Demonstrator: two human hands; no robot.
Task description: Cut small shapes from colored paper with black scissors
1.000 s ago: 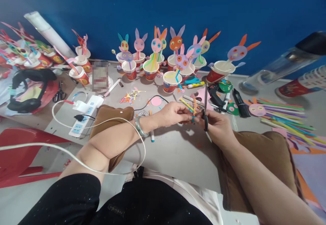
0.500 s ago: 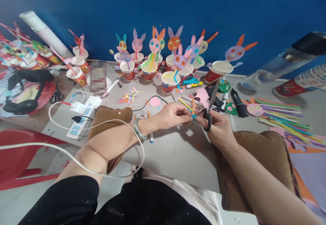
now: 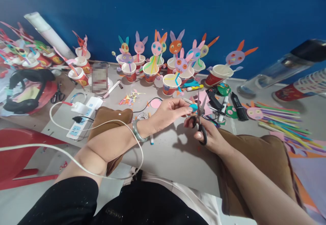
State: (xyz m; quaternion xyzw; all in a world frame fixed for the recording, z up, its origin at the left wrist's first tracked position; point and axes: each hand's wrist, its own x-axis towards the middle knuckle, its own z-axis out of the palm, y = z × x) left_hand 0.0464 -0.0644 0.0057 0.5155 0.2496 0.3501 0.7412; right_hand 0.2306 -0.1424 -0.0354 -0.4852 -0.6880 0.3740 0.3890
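Change since earlier frame: the left hand (image 3: pixel 170 111) has lifted away from the coloured strips and now pinches only a small blue paper piece (image 3: pixel 193 107); the scissors (image 3: pixel 199 121) have swung from a slant to nearly upright, blades parted.
Left hand: thumb and fingertips closed on the blue paper piece, held just above the grey table (image 3: pixel 165 153); a pale bangle (image 3: pixel 137 131) circles the wrist.
Right hand (image 3: pixel 206 135): fingers through the black handles of the scissors, gripping them; the blade tips stand just beside the blue paper piece (whether they touch it cannot be told).
Beyond the hands: a row of paper cups (image 3: pixel 170 83) carrying paper rabbit heads (image 3: pixel 175 45) on sticks, against the blue wall (image 3: pixel 163 7).
Right of the right hand: black markers (image 3: pixel 236 101), green paper discs (image 3: pixel 231 111) and a sheaf of coloured strips (image 3: pixel 280 116).
Left of the left hand: a white power strip (image 3: pixel 83 116) with a white cable (image 3: pixel 76 157) looping over the forearm, and paper scraps (image 3: pixel 129 96).
Under the forearms: brown cushions (image 3: pixel 262 157).
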